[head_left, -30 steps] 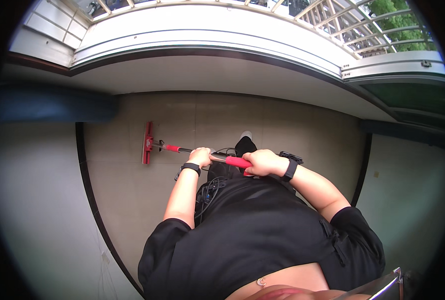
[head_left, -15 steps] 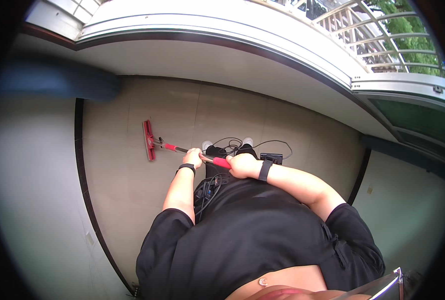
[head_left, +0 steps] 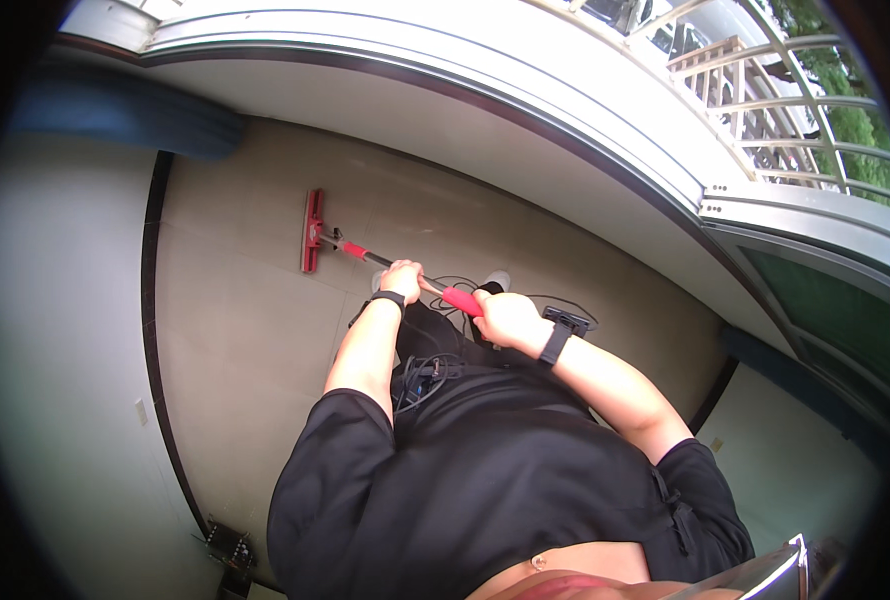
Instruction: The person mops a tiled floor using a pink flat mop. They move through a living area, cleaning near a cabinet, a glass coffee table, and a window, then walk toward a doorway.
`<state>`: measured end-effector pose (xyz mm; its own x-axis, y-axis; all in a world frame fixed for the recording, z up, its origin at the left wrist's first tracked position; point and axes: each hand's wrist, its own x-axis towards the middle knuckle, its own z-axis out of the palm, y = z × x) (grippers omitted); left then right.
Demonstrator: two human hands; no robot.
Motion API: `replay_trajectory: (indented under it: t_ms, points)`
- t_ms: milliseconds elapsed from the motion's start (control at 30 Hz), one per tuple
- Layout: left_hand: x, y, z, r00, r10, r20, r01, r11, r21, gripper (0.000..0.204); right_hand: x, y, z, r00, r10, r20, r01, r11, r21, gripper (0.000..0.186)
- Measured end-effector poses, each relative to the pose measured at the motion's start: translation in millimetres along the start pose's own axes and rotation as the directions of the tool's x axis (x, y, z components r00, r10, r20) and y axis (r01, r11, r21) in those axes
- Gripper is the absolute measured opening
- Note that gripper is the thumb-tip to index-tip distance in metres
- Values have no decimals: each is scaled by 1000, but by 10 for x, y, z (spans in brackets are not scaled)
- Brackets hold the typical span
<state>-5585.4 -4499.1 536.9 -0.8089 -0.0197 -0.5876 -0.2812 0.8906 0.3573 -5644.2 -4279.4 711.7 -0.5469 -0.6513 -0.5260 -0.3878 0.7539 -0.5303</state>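
A sponge mop [head_left: 313, 232] with a flat red head and a slim pole rests its head on the tiled floor to the front left. My left hand [head_left: 402, 281] is closed around the middle of the pole. Further up, my right hand [head_left: 508, 320] wraps the red grip near the pole's top end. The pole slants from the floor at left toward my waist at right. The sponge under the head cannot be made out.
Beige floor tiles [head_left: 245, 330] lie between the walls. Blue curtains [head_left: 130, 112] hang at the left, below a window sill [head_left: 365, 35]. Black cables [head_left: 555, 298] loop around my legs. A dark rack-like object [head_left: 228, 545] stands at the lower left.
The mop head has moved forward, away from me, and slightly right. Both hands keep their hold. The view has turned a little, and a dark object now shows at the lower left.
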Motion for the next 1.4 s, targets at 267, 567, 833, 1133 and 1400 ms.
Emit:
replay_trajectory:
  t_ms: [267,567,833,1133,1400]
  points:
    - [-84,2178,196,947,85,309,-116,989,86,24,-1622,1349,-775,968,138,209,-153,987,56,38]
    - [-100,3550,346,802,289,522,-351,936,20,30,-2913,1991,-1402,936,269,226,-313,931,187,43]
    - [-204,3797,632,781,509,362,-552,833,20,20,-3299,1965,-1382,925,361,117,-380,866,326,42]
    - [-212,3967,737,440,606,663,-753,651,-94,23,-3660,1663,-923,726,651,219,-605,454,654,40]
    - [-167,4170,937,223,400,889,-860,510,-14,27,-3883,1424,-47,670,631,391,-253,-302,919,36]
